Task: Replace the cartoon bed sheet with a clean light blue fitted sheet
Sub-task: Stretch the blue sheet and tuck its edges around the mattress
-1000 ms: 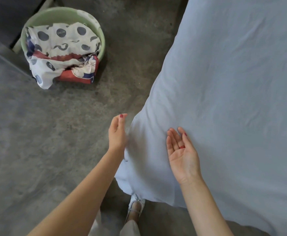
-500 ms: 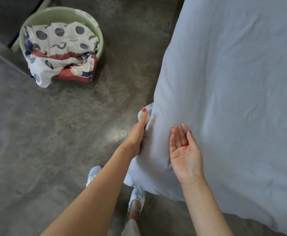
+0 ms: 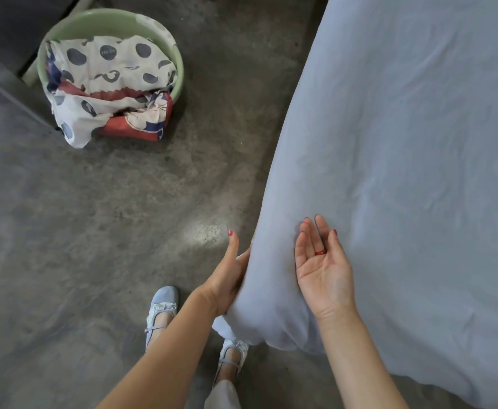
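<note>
The light blue fitted sheet (image 3: 404, 160) covers the bed on the right and bunches over the near corner. My left hand (image 3: 227, 276) presses flat against the sheet's side at that corner, thumb straight up; its fingers are hidden behind the fabric. On top of the sheet just right of the corner lies my right hand (image 3: 323, 264), palm up, fingers straight, holding nothing. The crumpled cartoon sheet (image 3: 109, 87), white with dark spots and red patches, sits in a green basin (image 3: 112, 23) on the floor at the far left and spills over its rim.
Grey concrete floor (image 3: 123, 231) lies between the basin and the bed. My feet in pale blue shoes (image 3: 162, 305) stand close to the bed corner. A dark furniture edge (image 3: 5, 84) runs along the far left beside the basin.
My left hand moved right from open air to the sheet's side at the corner and then slid down along it. My right hand stayed palm up on the sheet.
</note>
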